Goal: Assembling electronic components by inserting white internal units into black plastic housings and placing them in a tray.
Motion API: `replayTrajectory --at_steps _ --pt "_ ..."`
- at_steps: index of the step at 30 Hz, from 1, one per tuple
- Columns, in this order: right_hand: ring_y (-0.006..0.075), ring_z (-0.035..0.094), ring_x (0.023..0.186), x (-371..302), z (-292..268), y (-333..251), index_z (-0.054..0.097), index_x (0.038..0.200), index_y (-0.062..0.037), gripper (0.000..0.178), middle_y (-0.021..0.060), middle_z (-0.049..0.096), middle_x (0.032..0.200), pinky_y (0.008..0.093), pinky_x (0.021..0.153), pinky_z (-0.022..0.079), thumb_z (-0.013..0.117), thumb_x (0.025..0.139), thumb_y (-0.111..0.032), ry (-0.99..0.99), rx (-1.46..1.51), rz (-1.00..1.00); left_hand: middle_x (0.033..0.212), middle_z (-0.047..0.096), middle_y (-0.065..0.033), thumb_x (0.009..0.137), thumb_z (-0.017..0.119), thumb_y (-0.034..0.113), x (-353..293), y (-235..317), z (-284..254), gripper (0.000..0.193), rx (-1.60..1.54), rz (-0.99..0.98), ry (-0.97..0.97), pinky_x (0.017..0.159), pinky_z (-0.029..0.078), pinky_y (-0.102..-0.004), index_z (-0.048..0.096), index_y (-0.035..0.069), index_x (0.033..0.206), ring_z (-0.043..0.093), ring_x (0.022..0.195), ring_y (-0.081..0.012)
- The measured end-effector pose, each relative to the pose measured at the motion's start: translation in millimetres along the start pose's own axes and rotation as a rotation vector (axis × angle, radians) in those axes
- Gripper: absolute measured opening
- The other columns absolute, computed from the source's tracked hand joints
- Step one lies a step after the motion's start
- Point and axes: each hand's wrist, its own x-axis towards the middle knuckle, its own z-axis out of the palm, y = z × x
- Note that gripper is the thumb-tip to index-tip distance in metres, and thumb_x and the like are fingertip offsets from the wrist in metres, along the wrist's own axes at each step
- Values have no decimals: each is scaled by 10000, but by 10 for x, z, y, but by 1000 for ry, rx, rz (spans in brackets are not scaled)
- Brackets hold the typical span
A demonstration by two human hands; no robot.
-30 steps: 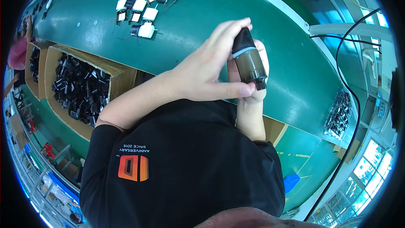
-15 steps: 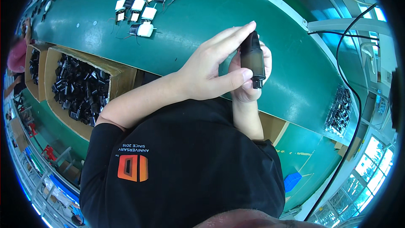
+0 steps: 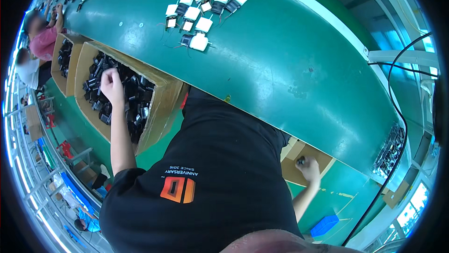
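Note:
My left hand (image 3: 112,87) reaches over the large cardboard box on the left, its fingers curled closed against a heap of black plastic parts (image 3: 135,89). Whether something is pinched in those fingers is hidden. On the other side of my body, my right hand (image 3: 310,169) is inside or just over a second cardboard box (image 3: 291,171) below the table edge. Its fingers are closed round a small dark piece, probably the black plastic housing (image 3: 300,161), seen nearly end-on.
White-and-black motor units (image 3: 199,42) with thin wires stand in a cluster on the green table (image 3: 262,66). A clear bag of small dark parts (image 3: 390,150) lies at the right end. A black cable (image 3: 397,112) hangs there. A blue bin (image 3: 324,225) is on the floor. Co-workers (image 3: 44,42) sit far left.
Both hands were together over the table on the black plastic housing. They have parted: the left moved to the parts box, the right down to the right-hand box with a dark piece.

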Motion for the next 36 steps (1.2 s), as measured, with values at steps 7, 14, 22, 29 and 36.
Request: replayTrajectory --at_steps 7,14,22,29,36 --pt "254 685 685 99 -823 -1896 712 978 -16 227 147 699 812 332 635 535 716 827 -185 -268 241 -543 1216 581 -210 819 700 131 -374 -270 268 439 218 151 -737 1022 422 -416 567 -12 1212 548 1150 -390" --pt "310 649 848 1841 -1158 -4002 608 1241 -126 411 163 638 944 410 721 525 593 910 -369 440 154 -885 987 654 -179 847 661 97 -310 -32 172 338 450 -40 -737 802 525 -391 599 24 1171 661 867 -320" --pt "365 658 991 2454 -1004 -4600 594 1223 -176 443 204 625 1117 477 812 543 522 907 -477 565 -97 -652 914 558 17 960 578 147 -184 1089 -245 367 -590 -247 -258 788 443 -242 529 30 1304 520 822 -86" --pt "301 691 856 2425 -1153 -4460 523 1190 -132 422 179 655 957 410 720 552 630 828 -322 579 -241 -598 1077 553 -42 887 654 140 -139 1876 36 442 -1164 -191 -388 900 430 -319 518 20 1290 535 1004 -152" --pt "291 660 756 2285 -1364 -3698 435 1271 -46 345 231 638 1026 362 703 564 425 965 -204 -450 1398 -701 1074 514 -100 1047 418 267 -166 2543 476 276 -2208 -564 -849 783 433 -303 485 159 1293 470 840 -164"
